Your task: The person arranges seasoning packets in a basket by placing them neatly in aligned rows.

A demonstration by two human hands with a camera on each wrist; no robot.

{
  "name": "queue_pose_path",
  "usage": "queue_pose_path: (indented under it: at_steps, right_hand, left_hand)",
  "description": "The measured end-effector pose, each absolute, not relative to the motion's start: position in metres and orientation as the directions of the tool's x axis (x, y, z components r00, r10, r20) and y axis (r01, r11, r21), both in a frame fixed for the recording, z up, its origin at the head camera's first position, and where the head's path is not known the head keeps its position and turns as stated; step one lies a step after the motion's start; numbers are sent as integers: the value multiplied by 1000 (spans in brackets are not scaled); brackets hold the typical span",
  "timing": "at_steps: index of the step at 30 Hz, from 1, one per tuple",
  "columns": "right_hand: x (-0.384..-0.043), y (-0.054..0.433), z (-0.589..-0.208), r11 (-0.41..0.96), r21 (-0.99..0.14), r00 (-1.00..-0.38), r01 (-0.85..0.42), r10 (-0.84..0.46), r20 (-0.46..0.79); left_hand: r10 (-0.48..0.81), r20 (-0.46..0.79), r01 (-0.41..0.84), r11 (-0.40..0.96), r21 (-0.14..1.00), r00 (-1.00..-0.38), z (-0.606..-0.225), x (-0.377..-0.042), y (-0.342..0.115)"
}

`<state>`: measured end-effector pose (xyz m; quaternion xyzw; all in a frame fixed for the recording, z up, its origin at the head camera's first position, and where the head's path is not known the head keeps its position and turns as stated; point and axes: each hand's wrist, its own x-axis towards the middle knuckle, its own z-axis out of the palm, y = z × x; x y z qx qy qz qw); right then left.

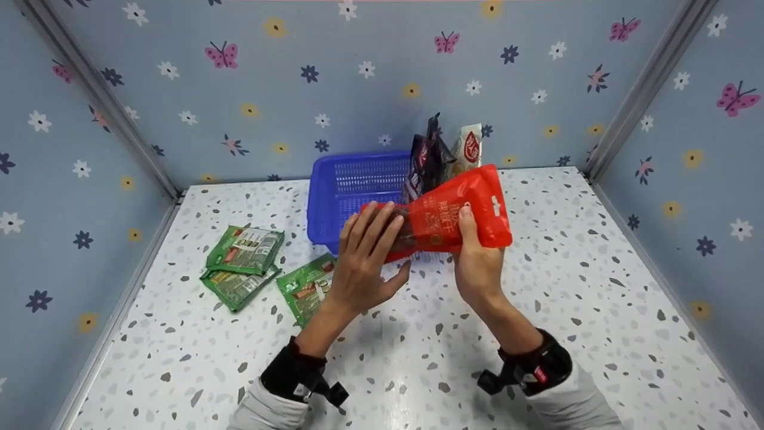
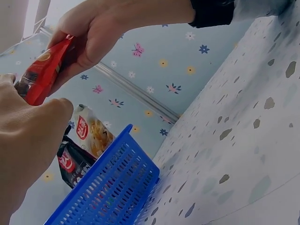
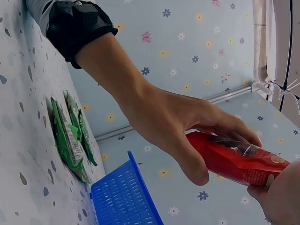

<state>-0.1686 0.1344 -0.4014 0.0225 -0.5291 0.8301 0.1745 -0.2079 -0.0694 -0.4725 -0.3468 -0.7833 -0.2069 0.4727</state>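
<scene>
Above the blue basket a red snack pouch is held tilted, with dark contents behind a clear window. My right hand grips its hang-hole end, thumb on the printed face. Over the other end lie the fairly straight fingers of my left hand, the thumb spread apart below. From the right wrist view, the left hand cups that end of the pouch loosely. Two packets stand upright in the basket: a black one and a white one, partly hidden by the red pouch.
Left of the basket, two green packets overlap on the speckled table. Another green packet lies nearer, partly covered by my left hand. Flower-patterned panels enclose the table at the back and both sides.
</scene>
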Motion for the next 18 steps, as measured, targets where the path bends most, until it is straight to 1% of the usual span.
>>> queue_pose_path:
  at_steps: [3,6,8,12,15,18]
  right_hand:
    - [-172,139,-400,-377,-855,-921,-356,297,252]
    - [-175,145,-399,-344,-855,-902,-387,335,273]
    - [-177,149,-397,-325,-856,-889,-402,362,281]
    - [-180,156,-394,-313,-840,-861,-444,408,303]
    - [-182,160,-392,-308,-824,-840,-475,437,321]
    - [-183,162,-391,-295,-819,-826,-492,455,332]
  left_hand:
    - [342,877,772,634,48,-336,-472,-212,-77]
    - [332,865,775,625,97,-376,-471,-217,-85]
    - [322,857,764,634,120,-402,-472,-220,-90]
    - [319,827,711,690,131,-463,-474,-229,-102]
    - [334,784,660,740,126,-523,-478,-236,-111]
    - [345,721,618,773,145,-601,-483,-241,-119]
